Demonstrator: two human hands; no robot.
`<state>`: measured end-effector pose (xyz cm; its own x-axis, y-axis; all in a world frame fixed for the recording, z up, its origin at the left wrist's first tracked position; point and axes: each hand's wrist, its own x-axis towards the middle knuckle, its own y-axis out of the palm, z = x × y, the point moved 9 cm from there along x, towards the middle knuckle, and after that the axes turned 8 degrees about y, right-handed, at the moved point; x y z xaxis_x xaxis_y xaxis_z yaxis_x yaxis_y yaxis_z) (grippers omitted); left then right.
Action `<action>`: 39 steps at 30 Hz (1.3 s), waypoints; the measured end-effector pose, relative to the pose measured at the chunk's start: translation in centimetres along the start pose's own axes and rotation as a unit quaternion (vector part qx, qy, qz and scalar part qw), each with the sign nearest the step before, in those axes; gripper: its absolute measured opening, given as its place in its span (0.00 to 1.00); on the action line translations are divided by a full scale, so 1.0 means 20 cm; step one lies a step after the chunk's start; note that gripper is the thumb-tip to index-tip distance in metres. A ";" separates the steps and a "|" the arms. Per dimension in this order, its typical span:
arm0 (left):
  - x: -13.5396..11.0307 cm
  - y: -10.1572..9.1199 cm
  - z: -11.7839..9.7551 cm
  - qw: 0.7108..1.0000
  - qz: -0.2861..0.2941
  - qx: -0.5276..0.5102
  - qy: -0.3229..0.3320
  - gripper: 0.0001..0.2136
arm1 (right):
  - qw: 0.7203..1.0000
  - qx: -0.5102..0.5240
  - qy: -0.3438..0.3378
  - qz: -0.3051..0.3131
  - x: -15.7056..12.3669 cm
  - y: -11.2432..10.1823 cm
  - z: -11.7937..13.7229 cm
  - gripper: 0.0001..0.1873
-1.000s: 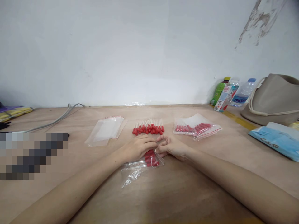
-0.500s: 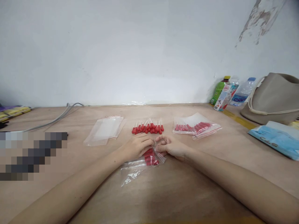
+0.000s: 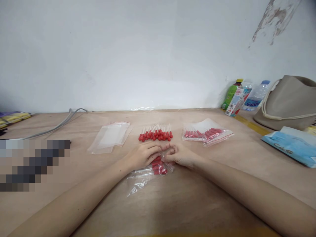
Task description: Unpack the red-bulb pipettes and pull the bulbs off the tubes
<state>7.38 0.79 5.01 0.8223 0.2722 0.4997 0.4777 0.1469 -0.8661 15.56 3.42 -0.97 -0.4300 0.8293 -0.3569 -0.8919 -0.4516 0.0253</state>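
A clear zip bag (image 3: 139, 184) lies on the table before me, with several red-bulbed droppers (image 3: 160, 167) in it. My left hand (image 3: 144, 154) rests over the bag's upper left part, fingers curled onto it. My right hand (image 3: 180, 154) pinches the plastic at the bag's right edge between thumb and fingers. Fingertips of both hands nearly meet; part of the bag is hidden under them. Just beyond the hands lies a row of loose droppers (image 3: 156, 135), red bulbs toward me and pale thin stems pointing to the wall.
Flat empty zip bags (image 3: 108, 137) lie to the left, filled zip bags (image 3: 209, 134) to the right. Farther right are bottles (image 3: 232, 95), a grey-beige bag (image 3: 286, 102) and a blue packet (image 3: 291, 148). A grey cable (image 3: 61, 124) runs along the left.
My right fingers have shifted slightly at the bag's right edge, and the plastic there sits a little differently. My left hand stays nearly in place.
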 end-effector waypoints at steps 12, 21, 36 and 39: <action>0.00 -0.01 -0.03 1.000 -0.014 0.018 0.009 0.08 | 0.999 0.015 0.022 -0.031 0.02 -0.03 -0.04 0.23; 0.01 -0.05 -0.09 0.994 -0.056 0.015 0.094 0.08 | 1.000 0.017 -0.020 0.008 0.03 0.01 -0.04 0.29; 0.01 -0.07 -0.10 0.994 -0.068 0.039 0.079 0.06 | 1.000 0.001 -0.014 -0.004 0.02 0.00 -0.04 0.31; 0.01 -0.06 -0.10 0.994 -0.066 0.033 0.075 0.06 | 1.000 0.000 -0.015 -0.002 0.01 0.00 -0.04 0.30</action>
<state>7.48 -1.19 6.21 0.7925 0.1023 0.6012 0.5680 0.2349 -0.7888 15.55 3.38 -1.72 -0.4303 0.8409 -0.3282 -0.8938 -0.4477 0.0246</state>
